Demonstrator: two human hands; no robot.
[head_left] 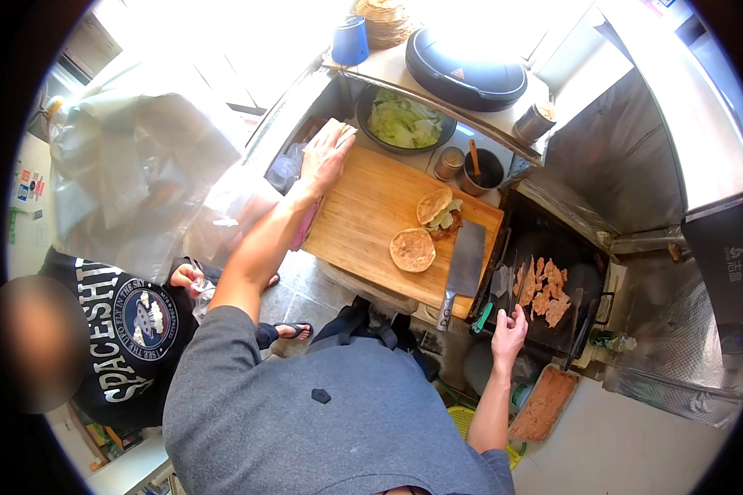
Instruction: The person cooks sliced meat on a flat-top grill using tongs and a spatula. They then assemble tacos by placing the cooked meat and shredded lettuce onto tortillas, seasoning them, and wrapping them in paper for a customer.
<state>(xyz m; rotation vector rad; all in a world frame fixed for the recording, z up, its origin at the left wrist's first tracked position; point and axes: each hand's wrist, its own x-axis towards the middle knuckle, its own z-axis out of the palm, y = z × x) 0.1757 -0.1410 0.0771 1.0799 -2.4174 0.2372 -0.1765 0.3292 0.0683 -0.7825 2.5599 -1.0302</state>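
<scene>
My left hand (326,158) reaches over the far left corner of a wooden cutting board (359,210), its fingers closed on something small and pale that I cannot make out. On the board lie a round browned flatbread (412,250) and an opened one (433,206) with lettuce (446,219) and meat showing. A broad cleaver (466,260) rests along the board's right side, handle toward me. My right hand (509,337) is by the near edge of a dark griddle (565,338), fingers apart, close to a green-handled scraper (483,318). Pieces of meat (545,289) spread over the griddle.
Beyond the board stand a bowl of lettuce (404,120), a shaker jar (448,163) and a dark pot (482,175) with a brush. A black lidded appliance (466,70) sits on the shelf. A meat tray (545,404) lies right. Another person (132,330) stands left, near hanging plastic bags (140,157).
</scene>
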